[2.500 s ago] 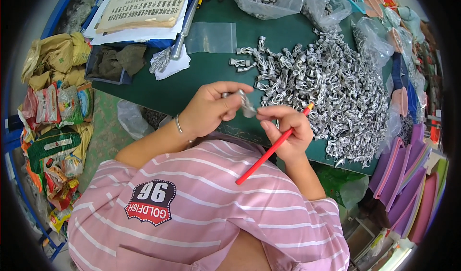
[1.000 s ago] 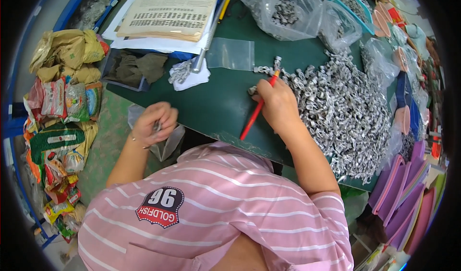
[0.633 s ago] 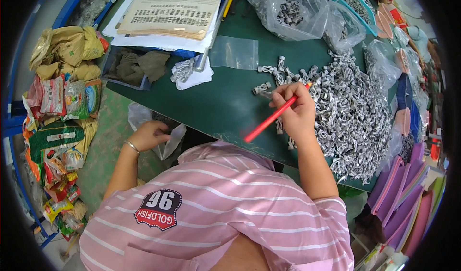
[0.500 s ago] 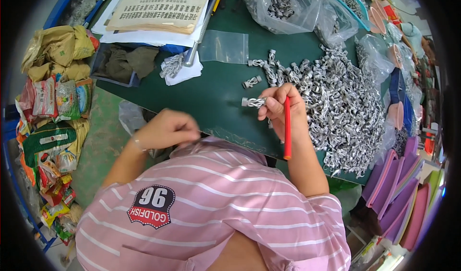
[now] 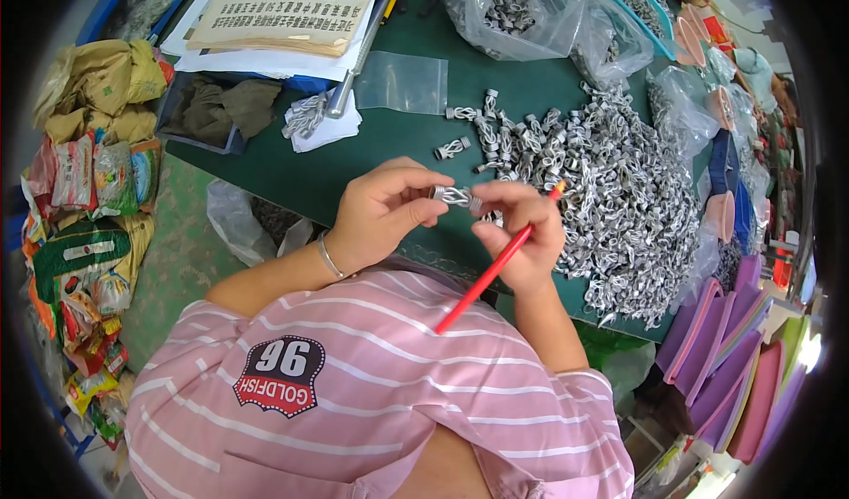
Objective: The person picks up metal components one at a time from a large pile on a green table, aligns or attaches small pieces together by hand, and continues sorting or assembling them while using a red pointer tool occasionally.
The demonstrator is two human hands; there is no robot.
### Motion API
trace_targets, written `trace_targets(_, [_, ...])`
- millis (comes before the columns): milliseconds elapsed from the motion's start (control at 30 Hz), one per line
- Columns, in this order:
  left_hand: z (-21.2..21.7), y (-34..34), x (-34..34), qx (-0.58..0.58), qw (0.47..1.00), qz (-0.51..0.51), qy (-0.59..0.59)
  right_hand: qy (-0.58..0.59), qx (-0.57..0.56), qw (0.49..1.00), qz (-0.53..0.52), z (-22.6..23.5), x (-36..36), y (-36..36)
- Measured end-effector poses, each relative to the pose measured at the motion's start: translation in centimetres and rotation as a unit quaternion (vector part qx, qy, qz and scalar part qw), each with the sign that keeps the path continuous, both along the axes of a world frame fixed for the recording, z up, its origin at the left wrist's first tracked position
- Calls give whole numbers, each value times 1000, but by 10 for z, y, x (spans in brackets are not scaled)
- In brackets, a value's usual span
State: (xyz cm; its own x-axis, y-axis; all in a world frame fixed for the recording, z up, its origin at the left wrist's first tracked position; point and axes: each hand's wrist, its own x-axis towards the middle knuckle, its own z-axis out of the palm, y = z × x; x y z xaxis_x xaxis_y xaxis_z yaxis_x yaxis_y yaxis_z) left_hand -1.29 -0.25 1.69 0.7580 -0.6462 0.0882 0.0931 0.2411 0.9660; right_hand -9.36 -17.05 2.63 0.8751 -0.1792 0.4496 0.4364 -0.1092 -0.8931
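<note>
Between my two hands, above the table's near edge, is a small silver twisted-wire piece (image 5: 456, 196) with coiled ends. The thumb and forefinger of my left hand (image 5: 376, 216) pinch its left coil. My right hand (image 5: 529, 238) has its fingertips at the other end of the piece. A red pencil (image 5: 482, 285) is also gripped in that hand, slanting down toward my shirt, its tip up by the knuckles. Just right of my hands lies a large heap of similar silver pieces (image 5: 619, 225). One loose piece (image 5: 452, 149) lies apart from the heap.
Clear bags of metal pieces (image 5: 548, 34) and a turquoise basket (image 5: 659, 26) stand at the far right. A flat plastic bag (image 5: 402, 83), stacked papers (image 5: 274, 21) and a blue box with dark cloth (image 5: 234, 141) lie far left. Purple foam sheets (image 5: 716, 349) stand right.
My left hand has risen from the near edge to pinch the coiled end of the piece. My right hand has turned, and the red pencil has swung from upright to slanting.
</note>
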Motion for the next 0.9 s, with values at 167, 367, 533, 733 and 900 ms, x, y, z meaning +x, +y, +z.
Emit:
trace_targets(167, [14,13,11,69,939,104,-319,140,-103,984,-37,-10,43,-10])
trace_targets(367, [15,8,6,-61,995,75,-23,141,-391,909,0,-13,66,-16])
trace_targets(533, [13,10,10,-83,991,78,63,171,-287,943,7,2,40,-11])
trace_targets(733, [16,5,22,-86,932,6,353,298,50,953,-8,-2,7,-11])
trace_targets(900, [-2,2,23,-109,859,-37,499,287,210,932,-70,2,-3,-5])
